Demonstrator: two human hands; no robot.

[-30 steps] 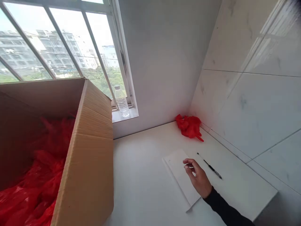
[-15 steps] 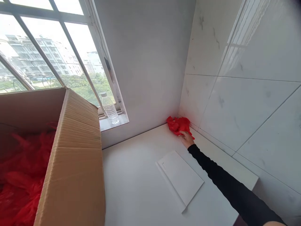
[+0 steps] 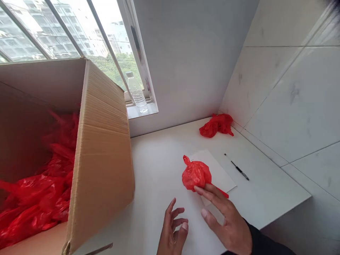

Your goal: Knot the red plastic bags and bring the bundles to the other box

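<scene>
A small crumpled red plastic bag (image 3: 196, 175) lies on the white counter (image 3: 159, 166), partly on a white sheet of paper (image 3: 221, 173). My right hand (image 3: 225, 219) reaches in from the lower right with its fingers stretched out. Its fingertips touch the bag's lower edge, and a red strip of the bag runs under them. To its left, low over the counter, my left hand (image 3: 171, 230) holds nothing, its fingers apart and slightly curled. A second bundle of red bags (image 3: 217, 124) lies in the far corner by the tiled wall.
A large open cardboard box (image 3: 103, 148) stands at the left with several red plastic bags (image 3: 39, 198) inside. A black pen (image 3: 237, 170) lies right of the paper. A clear water bottle (image 3: 136, 92) stands on the windowsill. The counter's edge drops off at the right.
My right hand came back from the corner pile towards me, and a red bag now lies on the paper at its fingertips. My left hand has come into view.
</scene>
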